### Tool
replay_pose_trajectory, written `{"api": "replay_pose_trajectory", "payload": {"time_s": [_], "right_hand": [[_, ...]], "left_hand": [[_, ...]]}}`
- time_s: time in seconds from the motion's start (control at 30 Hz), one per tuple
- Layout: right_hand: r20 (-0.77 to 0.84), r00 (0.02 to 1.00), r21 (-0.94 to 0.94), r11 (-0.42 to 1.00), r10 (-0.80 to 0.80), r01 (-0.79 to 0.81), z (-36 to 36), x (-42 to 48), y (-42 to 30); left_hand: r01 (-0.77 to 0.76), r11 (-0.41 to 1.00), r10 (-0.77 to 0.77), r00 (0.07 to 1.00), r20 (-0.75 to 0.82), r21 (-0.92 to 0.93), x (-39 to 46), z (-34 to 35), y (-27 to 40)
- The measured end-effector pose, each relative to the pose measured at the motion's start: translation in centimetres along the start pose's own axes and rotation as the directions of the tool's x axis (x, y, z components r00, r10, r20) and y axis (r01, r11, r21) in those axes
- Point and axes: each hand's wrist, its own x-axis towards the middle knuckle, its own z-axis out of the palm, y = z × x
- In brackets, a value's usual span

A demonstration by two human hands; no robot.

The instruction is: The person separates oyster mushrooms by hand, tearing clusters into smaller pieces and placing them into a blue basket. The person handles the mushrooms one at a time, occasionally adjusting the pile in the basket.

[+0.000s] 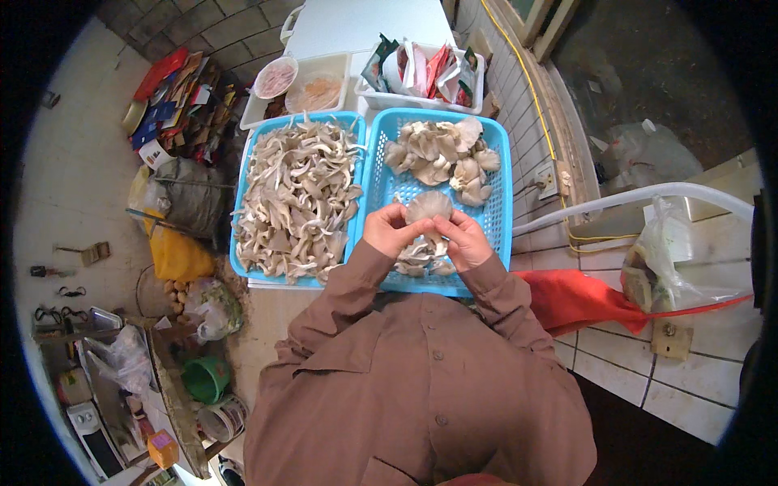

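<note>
Between my two hands is an oyster mushroom [429, 208], cap up, held over the right blue plastic basket [503, 243]. My left hand [389, 231] pinches its left side with thumb and fingers. On the other side my right hand [467, 242] grips the cap's lower edge near the stem. Whole oyster mushroom clusters [433, 146] lie at the far end of this basket. Smaller mushroom pieces [413, 260] rest near its front, partly hidden by my hands. Torn mushroom strips [295, 200] fill the left blue basket [238, 243] beside it.
Behind the baskets stand a white bin of packets [419, 100] and a tray [252, 115] with bowls. A tiled wall [529, 158] with a socket [546, 180] and a red cloth [571, 297] is close on the right. Bags and a green bucket [206, 379] stand at left.
</note>
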Motion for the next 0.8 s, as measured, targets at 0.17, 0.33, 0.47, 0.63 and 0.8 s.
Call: {"api": "replay_pose_trajectory", "payload": {"time_s": [0.17,0.33,0.47,0.63,0.8], "right_hand": [[-0.103,0.989,0.418,0.907,0.110,-0.057,-0.6,0.4,1.1],[-0.312,0.950,0.450,0.883,0.016,0.132,-3.9,0.9,0.5],[-0.161,0.987,0.215,0.977,0.023,0.013,0.1,-0.8,-1.2],[-0.027,0.995,-0.089,0.992,-0.096,0.094,1.0,-0.8,0.3],[0.009,0.992,-0.114,0.985,-0.129,0.129,0.0,-1.0,0.7]], "left_hand": [[-0.140,0.988,0.137,0.990,-0.042,-0.072,-0.9,0.1,0.0],[-0.158,0.964,0.135,0.984,-0.118,-0.212,-1.7,-1.3,1.8],[0.012,0.993,-0.010,1.000,0.023,-0.116,-1.5,-1.6,1.7],[0.046,0.984,-0.071,0.988,0.140,0.175,-1.9,-1.0,1.5],[-0.152,0.950,0.115,0.982,0.148,0.272,-2.8,-0.2,2.3]]}}
